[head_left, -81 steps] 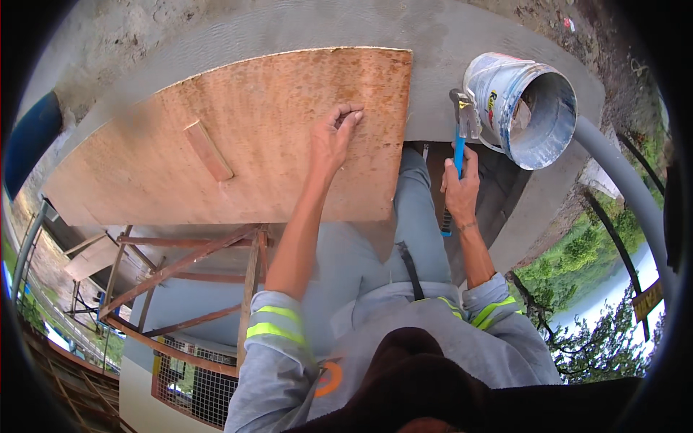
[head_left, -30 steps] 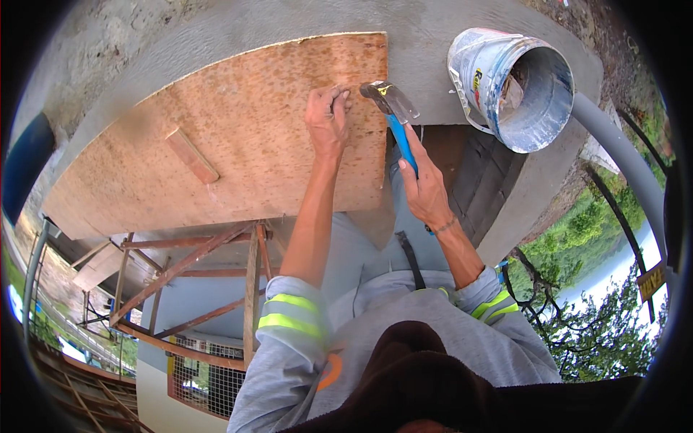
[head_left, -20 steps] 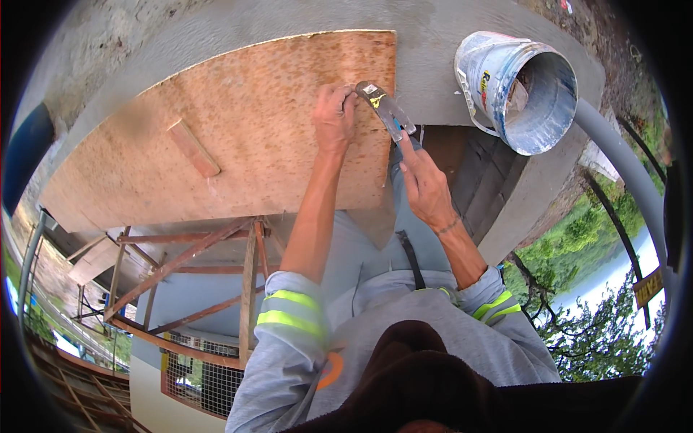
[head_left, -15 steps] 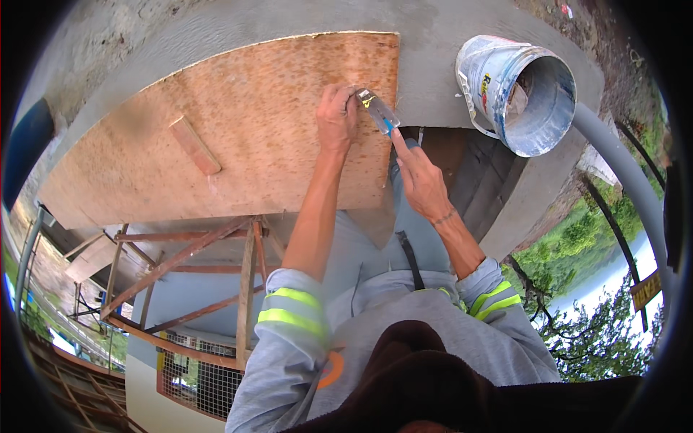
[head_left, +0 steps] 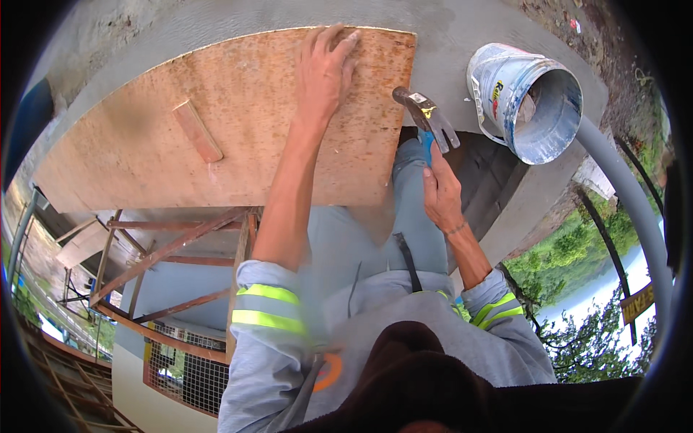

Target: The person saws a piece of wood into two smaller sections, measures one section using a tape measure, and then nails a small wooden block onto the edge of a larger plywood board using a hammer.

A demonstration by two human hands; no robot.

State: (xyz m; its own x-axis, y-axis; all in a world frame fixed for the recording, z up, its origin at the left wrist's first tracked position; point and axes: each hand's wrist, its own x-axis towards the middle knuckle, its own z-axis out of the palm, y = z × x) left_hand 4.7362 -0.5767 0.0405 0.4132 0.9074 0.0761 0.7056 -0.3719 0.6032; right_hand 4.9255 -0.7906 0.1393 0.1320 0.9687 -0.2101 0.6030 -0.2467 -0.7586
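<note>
A claw hammer [head_left: 427, 115] with a blue handle is held upright in my right hand [head_left: 444, 193], its steel head just beyond the right edge of a plywood sheet [head_left: 253, 108]. The sheet lies before me, its near edge over my lap. My left hand [head_left: 323, 72] reaches across it near the right end, fingers hooked over the far edge; the fingertips are partly hidden there. A short wood block [head_left: 198, 131] lies on the left part of the sheet.
A paint-stained bucket [head_left: 498, 94] lies tipped on the grey concrete [head_left: 447, 50] at the right, beside a curved grey pipe [head_left: 628, 195]. Below the sheet at left stands a wooden frame [head_left: 173, 249]. A dark recess [head_left: 484, 166] opens right of my leg.
My left hand has moved from beside the hammer head to the sheet's far edge. The hammer has swung up and right, off the sheet. The sheet has shifted slightly right.
</note>
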